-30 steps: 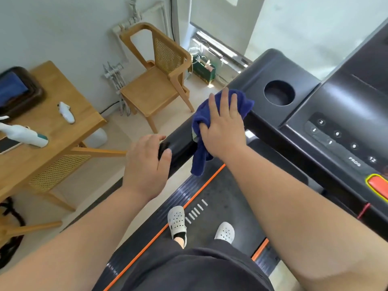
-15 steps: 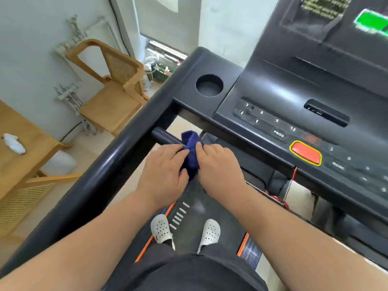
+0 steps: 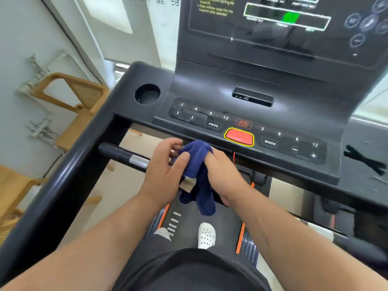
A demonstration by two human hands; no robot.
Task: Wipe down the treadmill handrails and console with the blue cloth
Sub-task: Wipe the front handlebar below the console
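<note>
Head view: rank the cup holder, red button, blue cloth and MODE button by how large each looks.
1. Blue cloth, partly hidden by the hands
2. Cup holder and red button: too alike to rank
3. MODE button

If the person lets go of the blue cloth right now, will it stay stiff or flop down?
Probably flop. The blue cloth is bunched between the left hand and right hand, and its loose end already hangs limp below them. It looks soft and light, like a towel, so it would likely drape or drop onto the treadmill belt rather than roll.
</note>
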